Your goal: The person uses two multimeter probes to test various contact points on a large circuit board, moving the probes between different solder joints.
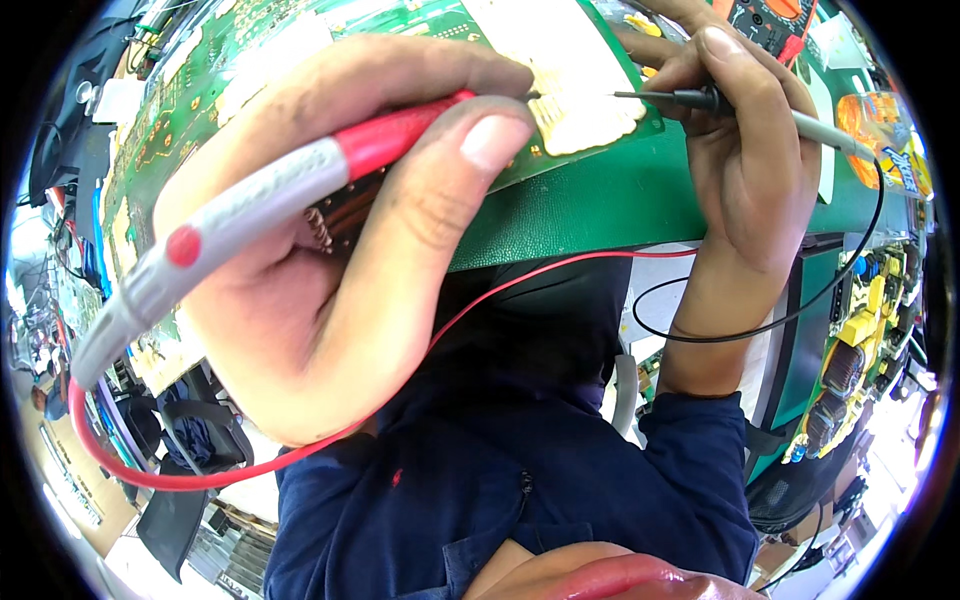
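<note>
Gripped between the thumb and fingers of my left hand [400,230] is a grey and red test probe [240,205], its tip pointing right at a row of small contacts on a green circuit board [385,30]. My right hand [750,160] pinches a grey test probe with a black collar [700,98]. Its thin metal needle points left over the board's bright, bare-metal area [585,115]. Whether either tip touches the board cannot be made out. A red lead and a black lead trail from the probes. Part of the board is hidden behind my left hand.
The board lies on a green work surface [580,210]. An orange and black multimeter [770,25] sits at the far right, near a clear and orange plastic package [885,135]. Another board with yellow components [850,350] is at right. A dark chair [200,430] stands at lower left.
</note>
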`<state>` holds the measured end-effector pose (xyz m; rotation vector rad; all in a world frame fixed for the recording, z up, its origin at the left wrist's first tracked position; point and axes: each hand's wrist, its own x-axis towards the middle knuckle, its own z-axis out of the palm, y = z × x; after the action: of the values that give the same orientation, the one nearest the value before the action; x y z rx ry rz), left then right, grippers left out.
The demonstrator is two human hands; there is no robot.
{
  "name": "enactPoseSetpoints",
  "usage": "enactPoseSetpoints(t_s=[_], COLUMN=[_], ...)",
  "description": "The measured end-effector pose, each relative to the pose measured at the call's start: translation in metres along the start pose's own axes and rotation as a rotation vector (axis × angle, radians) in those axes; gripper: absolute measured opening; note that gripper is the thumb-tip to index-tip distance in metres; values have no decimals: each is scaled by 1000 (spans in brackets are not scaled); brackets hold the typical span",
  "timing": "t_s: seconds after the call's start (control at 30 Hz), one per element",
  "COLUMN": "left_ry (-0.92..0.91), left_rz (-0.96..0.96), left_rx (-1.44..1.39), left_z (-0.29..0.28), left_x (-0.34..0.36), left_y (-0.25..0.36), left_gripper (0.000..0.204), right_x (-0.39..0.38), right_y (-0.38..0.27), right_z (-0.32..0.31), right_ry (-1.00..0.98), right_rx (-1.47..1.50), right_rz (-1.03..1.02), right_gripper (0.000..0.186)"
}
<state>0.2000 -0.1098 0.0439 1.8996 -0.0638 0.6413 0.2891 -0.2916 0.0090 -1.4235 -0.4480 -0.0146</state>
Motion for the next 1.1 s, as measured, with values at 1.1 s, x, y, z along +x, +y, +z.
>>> enactPoseSetpoints(t_s=[1.1], left_ry=[-77], left_rz=[129], left_rx=[57], left_z=[0], left_x=[3], left_y=[-12], left_gripper=[22], right_x=[-2], right_y=[-12], right_z=[33], right_ry=[37], right_rx=[-63], right_rz=[-89], right_gripper=[39])
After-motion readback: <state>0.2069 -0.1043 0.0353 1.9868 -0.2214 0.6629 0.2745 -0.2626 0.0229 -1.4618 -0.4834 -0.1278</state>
